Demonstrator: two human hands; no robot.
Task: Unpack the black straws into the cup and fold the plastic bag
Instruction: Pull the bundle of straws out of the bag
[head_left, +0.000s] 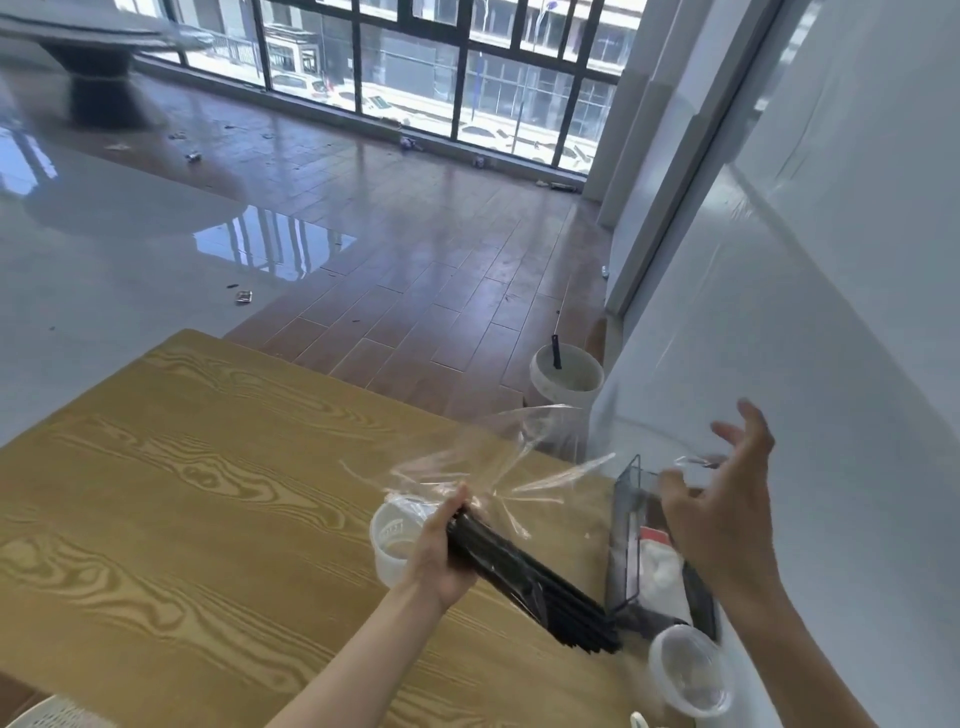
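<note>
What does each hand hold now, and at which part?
The left hand grips the bundle of black straws at its far end, where the plastic bag opens. The right hand is open and holds nothing.

Bright daylight from windows glares on floor, edges warped

Your left hand grips a bundle of glossy black plastic straws; at their twelve o'clock, the clear, colourless plastic bag flares out. You've got a translucent white round cup at the straws' nine o'clock. Beneath it all lies the yellow-tan wooden table with bold swirling darker grain. At three o'clock stands a smoky grey transparent box; the floor planks are reddish brown.
</note>
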